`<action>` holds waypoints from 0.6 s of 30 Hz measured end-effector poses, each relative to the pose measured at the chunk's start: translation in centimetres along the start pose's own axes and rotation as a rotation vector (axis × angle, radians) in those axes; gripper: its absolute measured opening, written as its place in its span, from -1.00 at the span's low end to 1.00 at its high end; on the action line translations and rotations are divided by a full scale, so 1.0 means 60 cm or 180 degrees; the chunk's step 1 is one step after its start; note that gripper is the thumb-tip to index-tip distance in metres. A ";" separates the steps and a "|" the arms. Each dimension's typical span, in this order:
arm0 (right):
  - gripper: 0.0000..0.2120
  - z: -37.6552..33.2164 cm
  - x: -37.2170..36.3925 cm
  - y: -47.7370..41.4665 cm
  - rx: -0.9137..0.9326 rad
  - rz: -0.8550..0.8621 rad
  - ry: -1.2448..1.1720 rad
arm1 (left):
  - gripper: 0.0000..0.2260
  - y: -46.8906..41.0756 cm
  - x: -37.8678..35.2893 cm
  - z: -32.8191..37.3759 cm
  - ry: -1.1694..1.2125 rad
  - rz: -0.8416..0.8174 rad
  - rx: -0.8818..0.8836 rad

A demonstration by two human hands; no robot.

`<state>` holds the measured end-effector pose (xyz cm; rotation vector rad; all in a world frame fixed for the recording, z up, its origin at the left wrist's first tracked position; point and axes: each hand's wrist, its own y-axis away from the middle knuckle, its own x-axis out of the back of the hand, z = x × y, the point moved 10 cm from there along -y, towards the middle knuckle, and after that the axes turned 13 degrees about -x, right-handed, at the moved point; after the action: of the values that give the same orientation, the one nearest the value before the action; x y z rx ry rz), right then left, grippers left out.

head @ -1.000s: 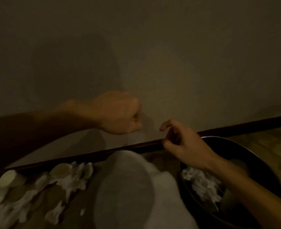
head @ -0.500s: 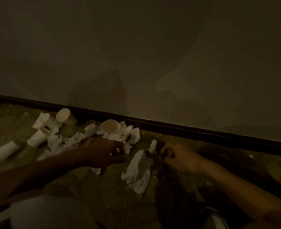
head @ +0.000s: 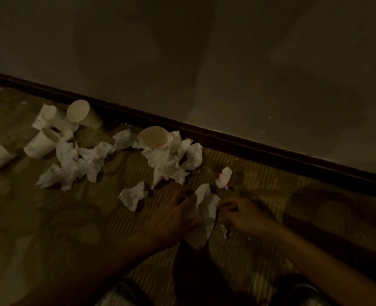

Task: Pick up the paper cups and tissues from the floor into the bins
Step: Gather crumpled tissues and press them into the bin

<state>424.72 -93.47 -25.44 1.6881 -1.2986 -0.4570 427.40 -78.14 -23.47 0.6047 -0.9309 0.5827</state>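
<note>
A large crumpled white tissue [head: 205, 214] lies on the carpet between my hands. My left hand [head: 173, 219] grips its left side, with part of the tissue showing below my palm. My right hand [head: 241, 215] has its fingers curled at the tissue's right edge and seems to pinch it. More crumpled tissues [head: 171, 161] lie in heaps further back, with a paper cup [head: 155, 138] on its side among them. Several paper cups [head: 82, 113] lie tipped over at the far left. No bin is in view.
A dark baseboard [head: 249, 149] runs diagonally under a plain wall. A small tissue with red marks [head: 223, 180] lies just beyond my hands, and another small one [head: 132, 195] to their left. The patterned carpet [head: 50, 228] is dimly lit.
The view dropped from the wall and bin to the floor. My left hand moved right from the cup and tissue heap onto the large tissue; my right hand closed in on its other edge.
</note>
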 end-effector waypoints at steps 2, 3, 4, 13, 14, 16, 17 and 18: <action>-0.75 0.003 -0.001 -0.019 -0.0198 -0.0025 -0.0542 | -0.19 -0.001 -0.001 0.007 -0.0107 0.0096 0.0030; -0.78 0.003 -0.004 -0.025 -0.0259 -0.0063 -0.0777 | -0.17 -0.001 0.000 0.013 -0.0195 0.0136 0.0006; -0.80 0.003 -0.007 -0.030 -0.0295 -0.0124 -0.0997 | -0.18 -0.002 0.003 0.023 -0.0356 0.0206 -0.0098; -0.80 0.014 -0.016 -0.037 -0.0357 -0.0423 -0.1363 | -0.65 -0.005 -0.033 0.077 -0.0869 0.0712 -0.1324; -0.80 0.015 -0.015 -0.036 -0.0353 -0.0432 -0.1353 | -0.67 -0.006 -0.031 0.079 -0.0884 0.0748 -0.1357; -0.79 0.009 -0.015 -0.031 -0.0300 -0.0475 -0.1369 | -0.71 -0.008 -0.022 0.083 -0.0892 0.0969 -0.1356; -0.79 0.003 -0.018 -0.028 -0.0255 -0.0530 -0.1401 | -0.74 -0.006 -0.015 0.084 -0.0864 0.1104 -0.1338; -0.81 -0.003 -0.023 -0.024 -0.0204 -0.0613 -0.1430 | -0.76 -0.002 -0.006 0.086 -0.0765 0.1239 -0.1270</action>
<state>425.14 -92.16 -26.87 1.7222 -1.4188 -1.0274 424.47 -81.92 -21.43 0.1317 -1.3665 0.6537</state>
